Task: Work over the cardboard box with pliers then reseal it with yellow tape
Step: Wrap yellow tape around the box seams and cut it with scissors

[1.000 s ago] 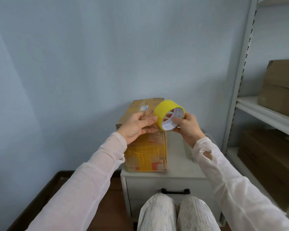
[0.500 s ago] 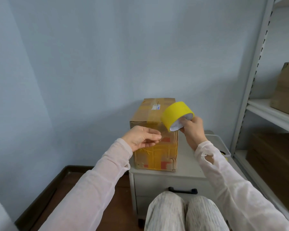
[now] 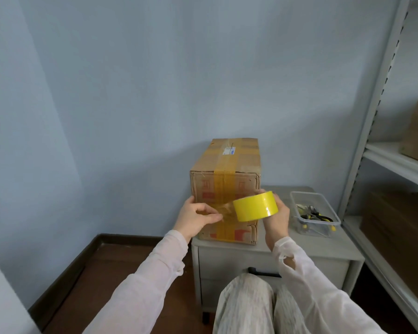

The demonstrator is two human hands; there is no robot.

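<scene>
On the small grey desk [image 3: 307, 247] in front of my knees stands the cardboard box [image 3: 227, 179], against the blue wall, with old yellowish tape down its near face. My right hand [image 3: 276, 218] grips the roll of yellow tape [image 3: 255, 206] just before that face, while my left hand [image 3: 196, 216] pinches the peeled strip [image 3: 226, 209] between its fingers [image 3: 211, 216]. Right of the box, a clear tub [image 3: 323, 210] holds the pliers [image 3: 311, 214].

A tall brown cardboard box [image 3: 227, 184], banded with amber tape, stands upright on the left. A bright yellow tape roll [image 3: 256, 209] is held before its near face. Yellow-handled pliers [image 3: 316, 216] lie in a container to the right.
</scene>
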